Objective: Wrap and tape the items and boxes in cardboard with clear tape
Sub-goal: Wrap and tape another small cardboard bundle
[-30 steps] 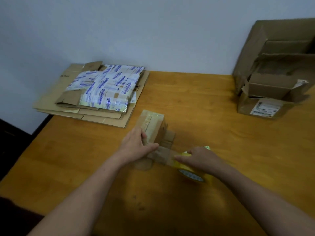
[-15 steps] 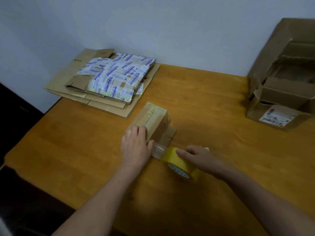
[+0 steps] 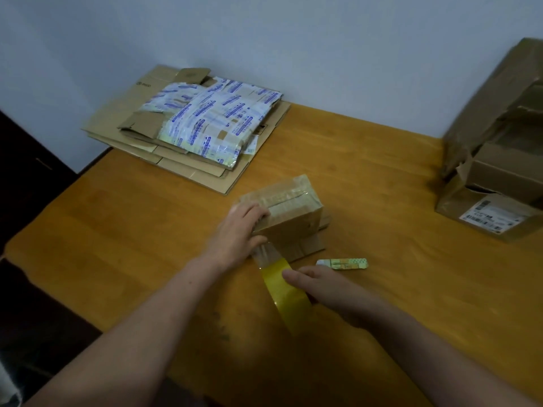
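Drawn back toward you since the frame 0.5 s earlier, the yellow tape roll (image 3: pixel 286 292) stood on edge in your right hand (image 3: pixel 320 284), whose fingers curled over its rim, uncovering a small green-and-white item (image 3: pixel 342 263) on the table (image 3: pixel 382 201). Your left hand (image 3: pixel 238 230) gripped the cardboard-wrapped package (image 3: pixel 291 207) at its near-left corner, fingers hooked over the top edge and thumb pressed on the near face, where 1 clear strip (image 3: pixel 266 254) was stuck. That strip ran taut from the package down to the roll, so the package lay just ahead of the roll, its long axis running left to right and slanting away at the right. Your left hand was nearer to it; the next pull probably had to follow the strip's line to keep it flat.
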